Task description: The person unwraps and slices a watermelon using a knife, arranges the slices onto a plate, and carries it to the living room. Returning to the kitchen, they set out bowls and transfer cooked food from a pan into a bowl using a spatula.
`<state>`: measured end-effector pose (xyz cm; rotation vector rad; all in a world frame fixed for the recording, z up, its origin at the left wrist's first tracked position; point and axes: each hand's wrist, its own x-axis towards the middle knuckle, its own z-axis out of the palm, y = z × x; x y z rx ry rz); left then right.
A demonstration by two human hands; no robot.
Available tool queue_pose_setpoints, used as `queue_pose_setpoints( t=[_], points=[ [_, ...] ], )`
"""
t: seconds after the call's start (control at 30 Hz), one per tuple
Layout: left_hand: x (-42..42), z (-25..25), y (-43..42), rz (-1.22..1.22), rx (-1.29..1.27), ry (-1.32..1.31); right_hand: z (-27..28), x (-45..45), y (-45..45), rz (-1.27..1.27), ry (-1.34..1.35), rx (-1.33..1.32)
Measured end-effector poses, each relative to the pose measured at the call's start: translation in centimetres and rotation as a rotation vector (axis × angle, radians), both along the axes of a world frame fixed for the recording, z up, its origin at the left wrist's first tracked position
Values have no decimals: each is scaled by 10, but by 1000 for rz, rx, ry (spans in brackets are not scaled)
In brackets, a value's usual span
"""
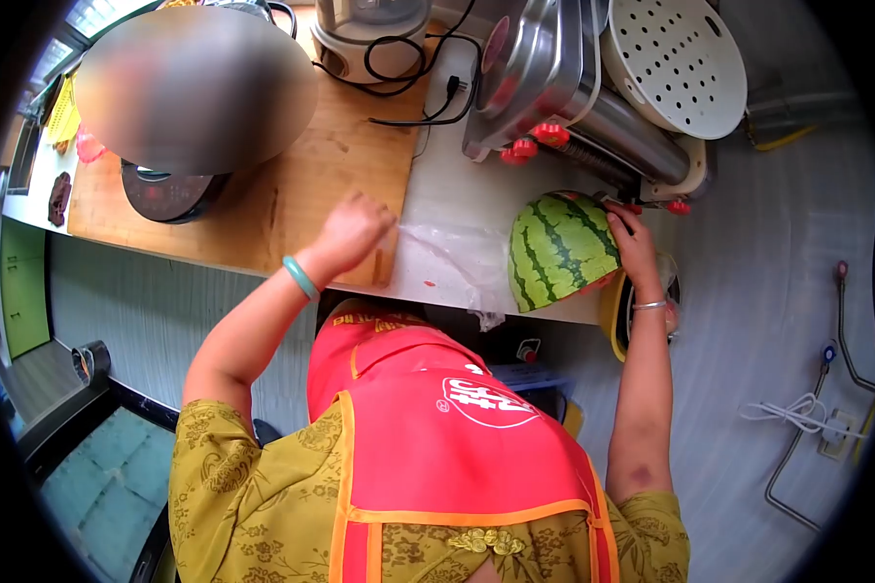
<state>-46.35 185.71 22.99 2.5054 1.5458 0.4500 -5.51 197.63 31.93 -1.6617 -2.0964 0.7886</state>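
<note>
My left hand (355,233), with a green bangle at the wrist, is closed above the right edge of the wooden board. A crumpled sheet of clear plastic film (452,257) runs from its fingers to the right and down over the counter's front edge. A cut piece of watermelon (562,251) sits at the counter's front, green striped rind up, with a little red flesh showing at its lower edge. Around the melon's right side my right hand (636,248) is gripping, its fingers bent against the rind.
The wooden board (292,233) bears a dark appliance (170,197), partly under a blurred patch. Behind are a clear-topped appliance (369,44) and a black cable (399,121). A metal machine with red knobs (554,134) and a white colander (676,63) stand beyond the melon.
</note>
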Motion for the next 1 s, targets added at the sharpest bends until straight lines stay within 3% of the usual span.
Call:
queue_pose_setpoints(
  t=[0.17,0.23,0.27,0.33,0.37,0.43,0.47,0.53,0.6,0.67,0.73,0.8,0.83,0.87,0.93,0.97,1.0],
  points=[
    [-14,0,13,209,-20,-319,0,2,-2,-15,-1,6],
    [-3,-5,14,722,5,-876,4,-2,-4,-18,4,11],
    [0,7,13,710,1,-869,6,-4,-6,-16,5,17],
    [11,40,12,714,252,-751,7,-5,-7,-37,-13,26],
    [26,43,12,564,286,-674,7,-7,-8,-42,-34,34],
    [79,23,0,259,-82,-925,9,-9,-8,-57,-47,37],
    [104,16,-6,166,-443,-841,9,-8,-9,-61,-71,43],
    [133,-11,-1,-189,-398,-423,7,-7,-11,-84,-67,66],
    [133,-82,23,-157,-209,-263,9,-7,-13,-82,-52,84],
    [128,-44,54,145,-422,-308,12,-7,-14,-81,-86,61],
    [132,-2,70,131,-183,-426,19,-14,-19,-145,-86,95],
    [157,42,73,95,-271,-810,16,-14,-17,-222,-110,57],
    [172,55,72,110,-473,-963,15,-15,-18,-268,-92,62],
    [180,52,72,65,-490,-934,15,-13,-20,-274,-8,156],
    [194,37,74,205,-797,-1126,11,7,-29,-338,71,270],
    [197,31,73,191,-944,-1119,-1,23,-33,-475,352,343],
    [205,36,66,229,-933,-1072,-14,37,-38,-599,635,423]
  ],
)
